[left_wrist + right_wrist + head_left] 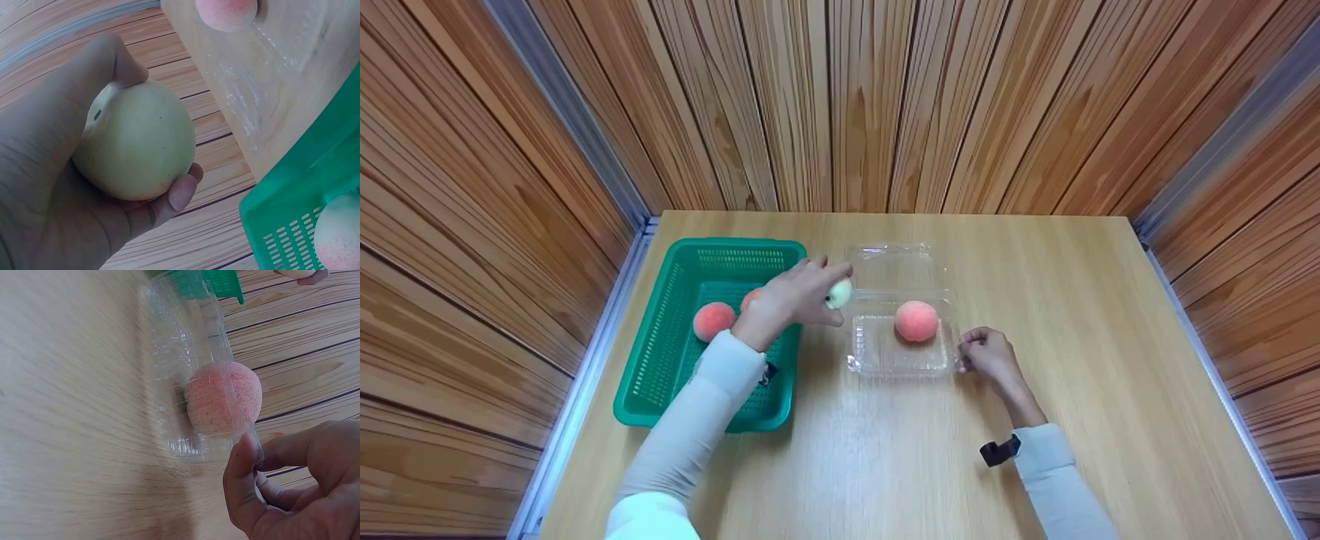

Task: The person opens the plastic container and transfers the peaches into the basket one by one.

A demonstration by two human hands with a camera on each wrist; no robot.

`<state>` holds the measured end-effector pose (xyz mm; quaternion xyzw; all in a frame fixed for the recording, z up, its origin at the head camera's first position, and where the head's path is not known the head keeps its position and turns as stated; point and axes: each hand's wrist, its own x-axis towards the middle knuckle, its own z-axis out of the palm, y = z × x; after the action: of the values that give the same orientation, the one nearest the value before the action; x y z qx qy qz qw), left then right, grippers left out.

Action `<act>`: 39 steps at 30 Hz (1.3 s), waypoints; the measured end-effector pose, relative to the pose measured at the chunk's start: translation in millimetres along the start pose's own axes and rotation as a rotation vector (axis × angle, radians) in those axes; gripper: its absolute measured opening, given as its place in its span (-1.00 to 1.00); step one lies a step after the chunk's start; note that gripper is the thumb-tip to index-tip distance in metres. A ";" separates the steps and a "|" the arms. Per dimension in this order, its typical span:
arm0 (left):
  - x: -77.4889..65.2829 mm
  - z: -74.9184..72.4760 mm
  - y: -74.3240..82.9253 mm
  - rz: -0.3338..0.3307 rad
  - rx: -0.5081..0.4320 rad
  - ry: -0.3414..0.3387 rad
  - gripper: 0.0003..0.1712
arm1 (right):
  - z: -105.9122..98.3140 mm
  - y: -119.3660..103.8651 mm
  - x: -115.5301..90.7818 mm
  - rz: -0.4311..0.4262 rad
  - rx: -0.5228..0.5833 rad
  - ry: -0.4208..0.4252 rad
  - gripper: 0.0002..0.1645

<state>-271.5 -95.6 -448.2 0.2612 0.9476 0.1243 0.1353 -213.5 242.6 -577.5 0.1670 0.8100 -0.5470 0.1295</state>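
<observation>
In the head view my left hand holds a pale yellow-green peach above the right rim of a green basket. The left wrist view shows the thumb and fingers curled round this peach, with a little red on its underside. A clear plastic clamshell box lies with its lid folded back, and one pink peach sits in its right half. My right hand pinches the box's right edge between thumb and finger, as the right wrist view shows at the clear rim.
Inside the basket lie a pink peach and another peach partly covered by the left hand. The box's lid lies flat towards the back. Wood-plank walls enclose the table at the back and sides.
</observation>
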 end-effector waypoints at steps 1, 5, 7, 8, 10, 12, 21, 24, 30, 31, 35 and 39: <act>-0.3 -0.1 -0.3 -0.007 0.001 -0.003 -0.29 | 0.1 -0.2 -0.1 0.000 0.001 0.001 -0.73; -1.1 -0.1 -1.4 -0.035 0.004 -0.014 -0.25 | 0.1 -0.8 -0.2 0.004 0.000 -0.003 -0.72; -1.7 -0.2 -1.9 -0.048 0.003 -0.018 -0.23 | 0.2 -1.1 -0.3 0.007 0.001 -0.002 -0.73; -2.1 -0.3 -2.3 -0.054 0.003 -0.019 -0.22 | 0.2 -1.1 -0.1 0.010 -0.001 -0.003 -0.73; -3.1 -0.3 -3.2 -0.061 -0.002 -0.023 -0.19 | 0.3 -1.2 0.0 0.013 -0.001 -0.002 -0.74; -4.0 -0.2 -4.5 -0.063 -0.005 -0.022 -0.18 | 0.1 -1.2 0.1 0.010 0.000 -0.004 -0.74; -8.2 -1.3 -11.6 -0.035 -0.017 0.021 -0.25 | 1.1 -0.6 1.9 -0.004 0.024 -0.014 -0.70; -9.1 -2.0 -14.0 -0.045 -0.023 0.020 -0.24 | 1.6 -0.8 1.4 -0.005 0.028 -0.011 -0.71; -11.1 -2.4 -19.0 -0.059 -0.026 0.025 -0.28 | 0.9 -1.4 2.0 0.003 0.017 -0.005 -0.72; -11.5 -2.5 -19.8 -0.061 -0.026 0.026 -0.29 | 0.9 -1.5 2.2 0.003 0.011 -0.005 -0.72; -12.4 -2.2 -23.4 -0.074 -0.026 0.028 -0.31 | 0.9 -0.9 2.4 0.009 0.002 -0.007 -0.71; -13.4 -2.5 -27.7 -0.083 -0.035 0.034 -0.29 | 0.6 -0.4 1.7 0.008 0.004 -0.009 -0.71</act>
<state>-274.0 -126.2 -451.8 0.2170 0.9575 0.1395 0.1290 -215.2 242.1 -578.1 0.1679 0.8077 -0.5488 0.1348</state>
